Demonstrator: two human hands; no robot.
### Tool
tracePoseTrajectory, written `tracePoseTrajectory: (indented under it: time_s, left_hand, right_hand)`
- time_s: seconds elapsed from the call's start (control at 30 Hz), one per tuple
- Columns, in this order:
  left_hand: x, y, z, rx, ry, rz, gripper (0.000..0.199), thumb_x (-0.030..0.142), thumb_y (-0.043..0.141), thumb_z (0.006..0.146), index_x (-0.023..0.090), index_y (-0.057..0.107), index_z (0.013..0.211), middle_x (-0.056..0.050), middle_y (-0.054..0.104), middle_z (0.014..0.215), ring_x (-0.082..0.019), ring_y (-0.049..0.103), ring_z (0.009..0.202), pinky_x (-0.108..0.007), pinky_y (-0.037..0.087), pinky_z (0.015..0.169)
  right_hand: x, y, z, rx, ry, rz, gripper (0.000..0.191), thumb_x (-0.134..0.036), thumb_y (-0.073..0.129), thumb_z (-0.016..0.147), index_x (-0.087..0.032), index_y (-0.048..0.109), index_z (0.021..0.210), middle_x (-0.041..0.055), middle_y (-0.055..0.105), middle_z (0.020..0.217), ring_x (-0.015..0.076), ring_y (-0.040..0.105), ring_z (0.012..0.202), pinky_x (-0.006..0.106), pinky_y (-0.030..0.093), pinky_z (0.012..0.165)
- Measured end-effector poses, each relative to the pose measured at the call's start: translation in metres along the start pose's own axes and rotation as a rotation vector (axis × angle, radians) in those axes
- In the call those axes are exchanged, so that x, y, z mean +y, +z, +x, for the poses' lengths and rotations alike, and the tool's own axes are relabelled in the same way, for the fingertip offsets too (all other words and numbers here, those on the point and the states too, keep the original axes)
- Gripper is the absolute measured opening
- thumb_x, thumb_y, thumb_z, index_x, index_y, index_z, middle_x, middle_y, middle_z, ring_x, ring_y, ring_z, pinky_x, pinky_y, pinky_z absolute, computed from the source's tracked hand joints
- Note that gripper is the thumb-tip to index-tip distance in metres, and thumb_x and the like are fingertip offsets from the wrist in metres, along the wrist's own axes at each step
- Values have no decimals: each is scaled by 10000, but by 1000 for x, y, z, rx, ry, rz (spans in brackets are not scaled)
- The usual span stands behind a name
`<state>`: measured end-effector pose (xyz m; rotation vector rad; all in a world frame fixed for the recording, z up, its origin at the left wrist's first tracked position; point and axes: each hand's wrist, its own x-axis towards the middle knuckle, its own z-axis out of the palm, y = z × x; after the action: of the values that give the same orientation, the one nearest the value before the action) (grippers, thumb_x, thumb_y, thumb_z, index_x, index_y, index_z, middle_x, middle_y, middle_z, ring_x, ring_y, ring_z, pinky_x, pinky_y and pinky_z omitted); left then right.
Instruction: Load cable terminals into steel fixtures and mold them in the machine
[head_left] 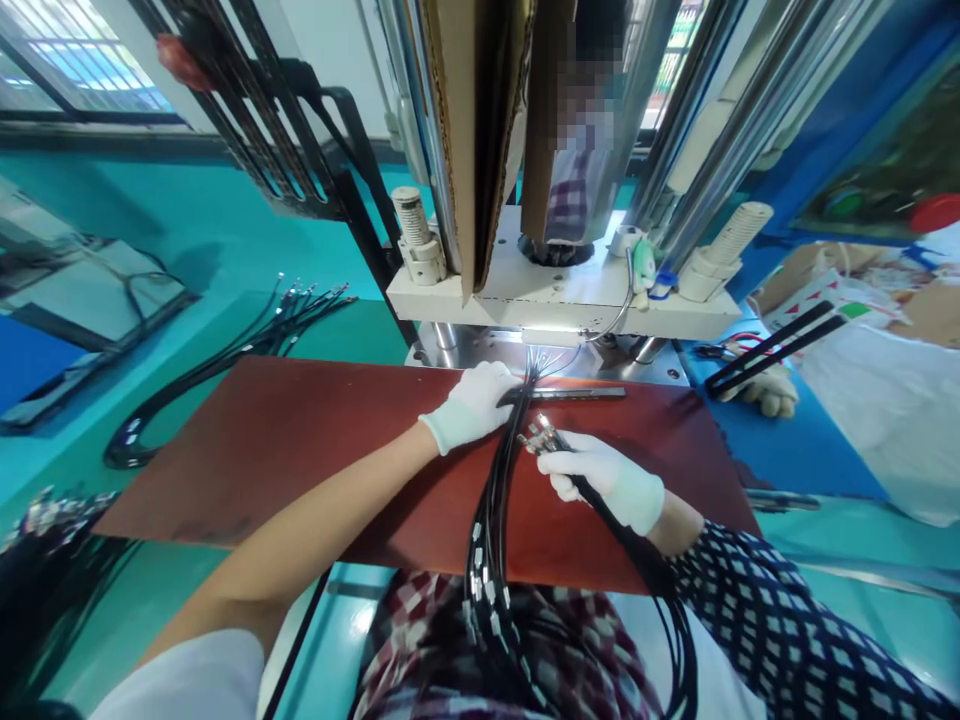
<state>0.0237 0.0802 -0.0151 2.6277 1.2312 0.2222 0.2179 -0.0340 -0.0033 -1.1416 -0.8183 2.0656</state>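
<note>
Gloves of thin white knit cover both hands, two in all. The left hand keeps its fingers close together at the near end of one slim, flat dark-metal bar; I can't tell whether they pinch the bar or the cables beside it. Just right of those fingertips, one bundle of glossy black cables with silvery bands crosses the bar and droops to the lap, its thin pale ends spread under the machine. The right hand has thumb and fingers wrapped round a second black cable bundle, shiny metal tips poking out past them; the strands are too crowded to count. Below both sets of fingers lies one smooth red-brown board. Beyond them, a thick cream-painted metal plate carries two ribbed, off-white posts. Well left of the left fingers sit two more heaps of black cable.
</note>
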Motion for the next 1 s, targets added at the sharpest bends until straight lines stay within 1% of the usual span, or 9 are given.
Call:
tracePoseTrajectory:
  time_s: [0.2,0.33,0.43,0.53,0.63,0.77,0.83,0.9,1.0]
  left_hand:
    - [-12,8,-34,82,44,24,278,326,479,973,177,676,1102,-91,646,1033,-246,586,997,-379,454,913]
    - [-29,3,-74,89,-74,111,281,358,468,975,183,659,1082,-96,643,1035,-255,586,968,-383,451,884]
    - [-21,0,-75,39,-137,238,324,401,448,980,178,636,1120,-116,635,1069,-283,584,983,-401,440,859]
    - [-13,-3,-74,-26,-156,295,291,346,420,992,149,628,1042,-135,637,1029,-289,595,962,-404,436,844]
    - [-20,-11,-99,-41,-270,251,249,330,419,983,155,597,980,-138,639,987,-286,619,903,-383,442,780]
    - [-29,-33,-154,0,-564,5,233,427,428,964,218,527,984,-55,642,865,-247,625,742,-327,418,646]
    - [-21,-45,-166,98,-563,-216,251,461,435,962,220,505,961,-18,603,800,-199,592,701,-294,415,641]
    - [-4,-51,-160,138,-497,-566,333,503,374,986,205,517,948,10,529,709,-141,508,594,-259,394,584]
    - [27,-46,-126,-41,-412,-1179,497,573,281,993,167,568,978,33,453,583,-97,370,439,-235,298,451]
  right_hand:
    - [21,-16,6,-237,129,430,303,-423,645,921,-127,603,869,-100,375,567,-8,139,381,136,153,371]
    - [30,-14,1,-298,175,442,219,-320,666,900,-107,618,885,-75,436,581,-8,217,384,116,177,370]
    - [34,-1,5,-380,236,406,178,-246,697,848,-83,628,866,-10,553,643,0,333,412,114,223,387]
    - [38,8,10,-480,281,369,183,-271,675,859,-100,616,830,-54,478,525,7,236,345,138,164,354]
    - [43,2,6,-529,229,352,273,-405,650,898,-135,610,889,-114,353,444,23,121,320,163,131,345]
    - [42,-8,-8,-459,83,305,287,-430,671,886,-149,610,894,-121,343,446,26,159,328,181,149,373]
    - [34,-2,-14,-350,62,214,302,-427,701,850,-136,621,863,-95,402,474,23,245,354,185,172,395]
    - [23,10,-18,-241,18,29,314,-425,712,818,-121,633,817,-50,489,516,32,345,393,190,217,417]
    - [9,29,-22,-143,-63,-253,281,-369,673,830,-124,613,708,3,569,545,62,454,439,208,313,465]
